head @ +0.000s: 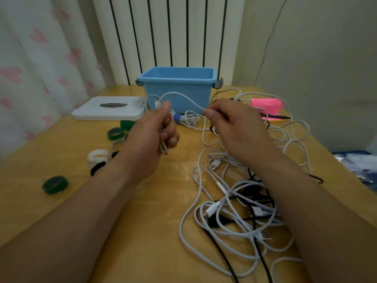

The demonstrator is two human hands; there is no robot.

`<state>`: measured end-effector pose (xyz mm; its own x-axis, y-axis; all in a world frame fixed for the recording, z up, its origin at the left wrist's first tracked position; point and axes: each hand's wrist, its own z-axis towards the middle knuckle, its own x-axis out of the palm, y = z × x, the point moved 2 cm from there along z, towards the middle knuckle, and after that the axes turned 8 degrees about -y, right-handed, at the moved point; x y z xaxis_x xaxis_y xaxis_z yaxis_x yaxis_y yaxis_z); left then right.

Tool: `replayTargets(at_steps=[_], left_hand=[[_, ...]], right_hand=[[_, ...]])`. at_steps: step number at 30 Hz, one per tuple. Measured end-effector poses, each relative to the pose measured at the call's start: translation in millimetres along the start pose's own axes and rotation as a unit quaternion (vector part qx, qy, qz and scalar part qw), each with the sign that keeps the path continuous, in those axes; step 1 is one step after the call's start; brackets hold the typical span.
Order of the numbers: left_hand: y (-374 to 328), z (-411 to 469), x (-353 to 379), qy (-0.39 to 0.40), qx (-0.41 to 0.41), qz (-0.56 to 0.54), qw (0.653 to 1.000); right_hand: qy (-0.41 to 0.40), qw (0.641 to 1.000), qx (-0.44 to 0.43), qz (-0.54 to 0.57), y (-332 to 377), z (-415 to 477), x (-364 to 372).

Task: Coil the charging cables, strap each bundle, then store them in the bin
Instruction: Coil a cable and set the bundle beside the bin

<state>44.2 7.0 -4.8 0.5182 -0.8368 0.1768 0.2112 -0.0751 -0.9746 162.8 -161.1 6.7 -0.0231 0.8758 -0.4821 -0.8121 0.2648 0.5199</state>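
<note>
My left hand (155,133) grips a folded bundle of thin white cable (183,97) above the table's middle. My right hand (234,125) pinches the same cable a little to the right, and a loop arches between the two hands. Behind the hands lies a strapped white cable bundle (189,121) with a blue strap (177,117). The blue bin (177,84) stands open at the back of the wooden table. A tangle of white and black cables (234,211) covers the table's right side. Green strap rolls (55,184) (115,133), a white one (98,157) and a black one (98,167) lie on the left.
A flat white lid (108,108) with a dark slot lies left of the bin. A pink object (267,105) and a pen (275,116) sit at the back right. A radiator and a curtain stand behind the table. The table's right edge runs close to the cable tangle.
</note>
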Motion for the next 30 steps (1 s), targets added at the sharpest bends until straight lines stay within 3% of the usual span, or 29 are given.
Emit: replayTargets(at_steps=[5, 10, 12, 14, 17, 19, 22, 26, 30], left_hand=[[11, -5, 16, 0.028, 0.021, 0.077, 0.996], [14, -2, 14, -0.064, 0.027, 0.093, 0.993], [15, 2, 12, -0.084, 0.025, 0.035, 0.996], [11, 8, 5, -0.081, 0.006, -0.108, 0.991], [-4, 15, -12, -0.057, -0.034, -0.271, 0.96], [-9, 17, -22, -0.073, -0.031, -0.209, 0.975], [-5, 14, -20, -0.081, -0.006, 0.019, 0.997], [4, 0, 1, 0.001, 0.048, 0.308, 0.95], [7, -11, 18, 0.131, 0.097, 0.399, 0.903]], right_hand=[[0.081, 0.995, -0.05, -0.018, 28, -18, 25], [0.093, 0.99, -0.083, -0.059, 34, -20, 25], [0.137, 0.984, -0.079, -0.078, 35, -21, 28], [0.163, 0.978, -0.064, -0.111, 30, -20, 27], [0.14, 0.977, -0.045, -0.154, 16, -13, 17], [0.11, 0.976, -0.054, -0.18, 9, -9, 12], [0.057, 0.971, -0.076, -0.218, 5, -4, 9], [-0.008, 0.973, -0.07, -0.221, 6, -1, 4], [0.002, 0.993, -0.052, -0.105, 10, -4, 8]])
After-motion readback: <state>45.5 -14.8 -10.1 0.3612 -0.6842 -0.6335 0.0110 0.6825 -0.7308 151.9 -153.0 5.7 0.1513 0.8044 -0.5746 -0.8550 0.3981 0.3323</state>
